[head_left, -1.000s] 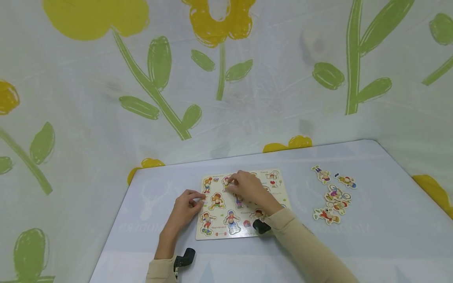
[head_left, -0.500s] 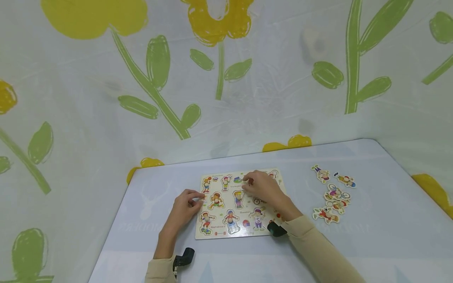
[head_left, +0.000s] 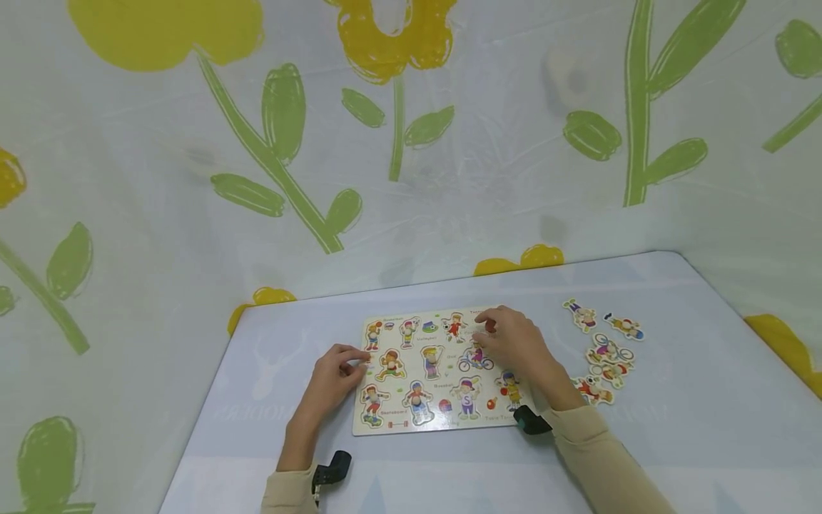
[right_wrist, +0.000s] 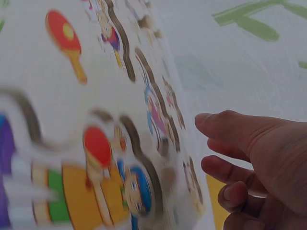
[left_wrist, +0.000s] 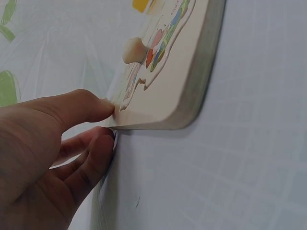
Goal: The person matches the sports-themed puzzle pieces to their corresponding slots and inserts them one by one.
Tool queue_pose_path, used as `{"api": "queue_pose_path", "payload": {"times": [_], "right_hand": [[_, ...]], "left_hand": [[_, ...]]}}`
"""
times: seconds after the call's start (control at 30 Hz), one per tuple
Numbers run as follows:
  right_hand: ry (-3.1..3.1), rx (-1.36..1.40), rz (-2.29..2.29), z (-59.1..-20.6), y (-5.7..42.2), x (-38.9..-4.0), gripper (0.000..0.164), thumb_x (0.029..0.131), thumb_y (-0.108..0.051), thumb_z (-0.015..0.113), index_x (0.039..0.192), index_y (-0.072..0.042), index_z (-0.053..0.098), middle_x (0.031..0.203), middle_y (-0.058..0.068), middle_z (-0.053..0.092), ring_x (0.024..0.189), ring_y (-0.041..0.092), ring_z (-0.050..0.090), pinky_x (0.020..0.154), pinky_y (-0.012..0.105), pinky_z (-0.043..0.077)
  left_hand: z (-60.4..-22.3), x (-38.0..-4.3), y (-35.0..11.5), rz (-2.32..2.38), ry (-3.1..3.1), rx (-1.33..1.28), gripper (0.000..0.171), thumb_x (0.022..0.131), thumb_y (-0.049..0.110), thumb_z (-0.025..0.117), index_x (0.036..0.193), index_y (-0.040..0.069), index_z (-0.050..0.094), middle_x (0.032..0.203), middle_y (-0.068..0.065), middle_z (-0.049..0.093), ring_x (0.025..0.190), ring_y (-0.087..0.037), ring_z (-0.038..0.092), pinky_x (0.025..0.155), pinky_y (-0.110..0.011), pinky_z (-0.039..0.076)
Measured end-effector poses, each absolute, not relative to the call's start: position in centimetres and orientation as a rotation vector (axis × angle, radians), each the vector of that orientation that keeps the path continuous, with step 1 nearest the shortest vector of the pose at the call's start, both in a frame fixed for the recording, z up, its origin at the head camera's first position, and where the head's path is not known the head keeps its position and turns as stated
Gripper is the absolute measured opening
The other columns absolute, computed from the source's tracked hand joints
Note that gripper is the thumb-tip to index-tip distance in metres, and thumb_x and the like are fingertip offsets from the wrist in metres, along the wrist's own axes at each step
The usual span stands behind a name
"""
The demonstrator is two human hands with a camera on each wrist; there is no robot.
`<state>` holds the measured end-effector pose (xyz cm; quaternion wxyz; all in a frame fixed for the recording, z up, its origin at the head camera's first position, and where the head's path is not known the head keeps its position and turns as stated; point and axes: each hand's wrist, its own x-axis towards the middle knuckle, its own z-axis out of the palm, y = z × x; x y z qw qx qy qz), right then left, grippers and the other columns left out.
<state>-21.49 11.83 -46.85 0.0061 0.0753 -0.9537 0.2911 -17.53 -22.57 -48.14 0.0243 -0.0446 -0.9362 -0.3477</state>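
A wooden puzzle board [head_left: 414, 360] printed with sporting figures lies flat on the table. At its left edge, my left hand [head_left: 334, 378] pinches the rim; the left wrist view shows fingers [left_wrist: 103, 108] at the board's corner, near a round wooden knob [left_wrist: 135, 51]. Over the upper right part of the board hovers my right hand [head_left: 516, 346], fingers bent and apart. Nothing shows between its thumb and fingers [right_wrist: 216, 120] in the right wrist view. It hides the tennis figure. The bicycle [head_left: 476, 359] and table-tennis [head_left: 510, 391] pictures show below it.
Several loose cut-out figures lie right of the board: one in purple [head_left: 581, 316], one in blue [head_left: 624, 327], a cyclist [head_left: 609, 350] overlapping another, and one in red [head_left: 592, 390] partly behind the right wrist. A flowered curtain [head_left: 449, 207] rises behind the table [head_left: 289, 343].
My right hand has moved rightward across the board's top row, uncovering the volleyball, football and bicycle pictures. The left hand stays at the left edge.
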Motion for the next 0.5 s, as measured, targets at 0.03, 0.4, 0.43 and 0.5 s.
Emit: {"api": "queue_pose_path", "payload": {"times": [0.03,0.4,0.43,0.5], "right_hand": [[-2.987,0.221,0.904,-46.8,12.2,-21.5,0.034,0.086,-0.035,0.073,0.115,-0.018,0.070,0.094,0.000,0.064,0.081,0.018,0.055,0.069,0.033,0.043],[-2.902,0.221,0.908,-46.9,16.0,-21.4,0.036,0.086,-0.031,0.074,0.117,-0.012,0.069,0.096,0.007,0.067,0.080,0.021,0.054,0.068,0.031,0.041],[-2.898,0.214,0.906,-46.9,16.3,-21.5,0.037,0.086,-0.032,0.074,0.117,-0.012,0.069,0.096,0.007,0.067,0.079,0.021,0.054,0.068,0.031,0.041],[-2.891,0.201,0.901,-47.0,17.0,-21.6,0.037,0.087,-0.031,0.074,0.117,-0.011,0.068,0.096,0.008,0.067,0.078,0.021,0.054,0.067,0.031,0.041]], "left_hand": [[-48.1,-17.5,-22.5,-1.076,-2.899,-0.138,0.017,0.088,0.014,0.070,0.104,0.013,0.075,0.112,-0.007,0.062,0.079,-0.012,0.054,0.067,-0.020,0.046],[-48.0,-17.5,-22.5,-1.069,-2.896,-0.142,0.018,0.088,0.014,0.070,0.105,0.013,0.075,0.111,-0.006,0.062,0.078,-0.011,0.053,0.067,-0.020,0.045],[-48.0,-17.5,-22.5,-1.067,-2.897,-0.143,0.018,0.088,0.014,0.070,0.105,0.013,0.075,0.111,-0.006,0.062,0.078,-0.011,0.053,0.067,-0.020,0.045],[-48.2,-17.5,-22.6,-1.074,-2.897,-0.147,0.018,0.088,0.014,0.070,0.105,0.012,0.075,0.112,-0.007,0.062,0.078,-0.011,0.053,0.067,-0.020,0.045]]}}
